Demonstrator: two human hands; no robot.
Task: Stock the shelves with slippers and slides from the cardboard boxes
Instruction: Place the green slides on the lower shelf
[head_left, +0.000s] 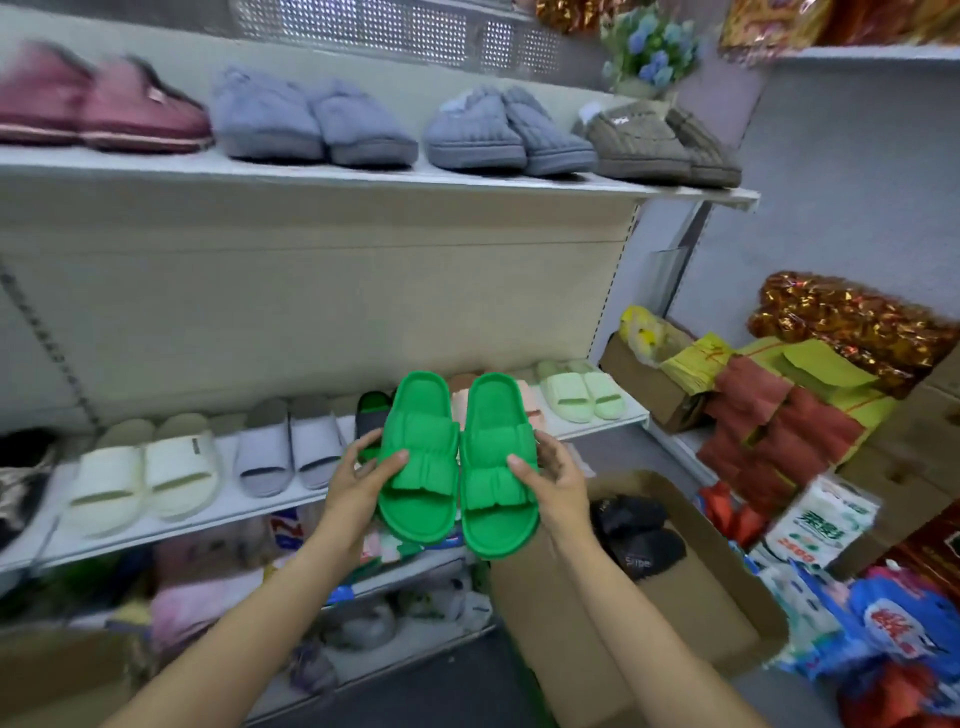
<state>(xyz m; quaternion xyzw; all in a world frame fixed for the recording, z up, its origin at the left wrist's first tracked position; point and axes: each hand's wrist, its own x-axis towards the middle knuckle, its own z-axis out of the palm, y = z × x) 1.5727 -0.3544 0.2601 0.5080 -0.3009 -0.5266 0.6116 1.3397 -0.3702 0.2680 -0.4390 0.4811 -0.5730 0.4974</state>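
I hold a pair of bright green slides side by side in front of the middle shelf (218, 512). My left hand (361, 480) grips the left green slide (418, 457) at its outer edge, thumb on the ruched strap. My right hand (553, 480) grips the right green slide (498, 467) the same way. Below my right arm an open cardboard box (691, 587) holds black slides (636, 540). The middle shelf carries cream slides (143, 475), grey slides (288, 449), a dark green pair (371, 410), a pink pair (524, 400) and pale green slides (579, 392).
The upper shelf (363, 179) holds maroon, blue-grey and olive fuzzy slippers. Lower shelves hold packaged goods. To the right are another cardboard box (649, 387), stacked yellow and red paper, gold foil bundles and tissue packs (821, 519). A further box (62, 670) sits at bottom left.
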